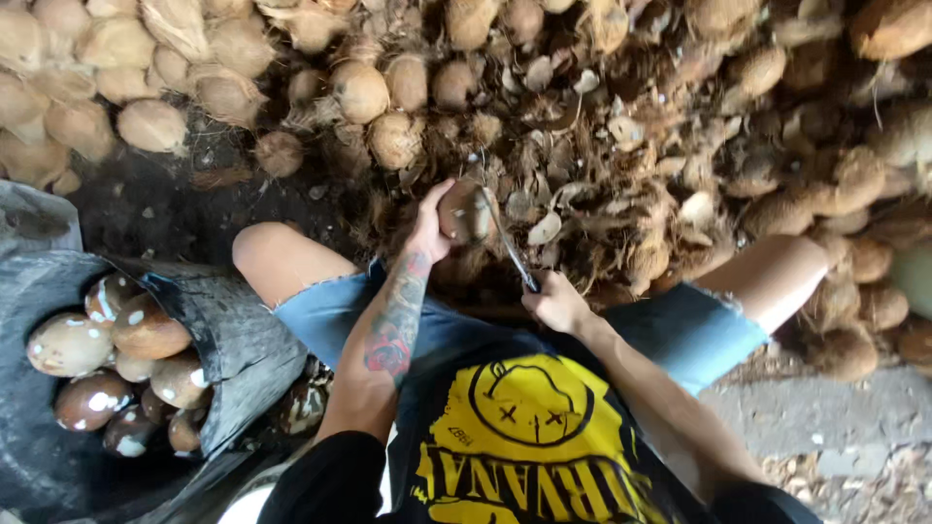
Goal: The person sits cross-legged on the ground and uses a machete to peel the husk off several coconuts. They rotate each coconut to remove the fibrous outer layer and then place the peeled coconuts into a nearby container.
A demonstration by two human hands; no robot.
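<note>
Work in hand: paring a round brown coconut (464, 212) with a narrow metal blade (512, 248). The person sits on the ground with knees apart; the nut is held out in front between the knees, above a heap of fibrous husk scraps (582, 209).

Left hand (432, 225): fingers curled closed around the left side of the nut, thumb over the top, carrying it clear of the ground. Right hand (558, 303): fingers wrapped shut on the blade's dark handle, the blade slanting up and left to meet the nut's right face.

Progress, as judged: the held nut shows a mostly brown surface with little white exposed, so its paring looks early. A black flexible tub (228, 330) at near left holds finished nuts, brown mottled with white patches (146, 330); about eight can be counted, with more possibly hidden beneath. One or two further nuts lie in shadow just right of the tub; their state cannot be told.

Remaining stock: pale tan husked coconuts (155, 124) banked at far left and along the far side, over twenty visible; darker fibrous ones (854, 180) stacked at right, a dozen or more. Exact totals cannot be fixed, as the piles run out of view.

Count: one blade, one tub, one nut in hand.
</note>
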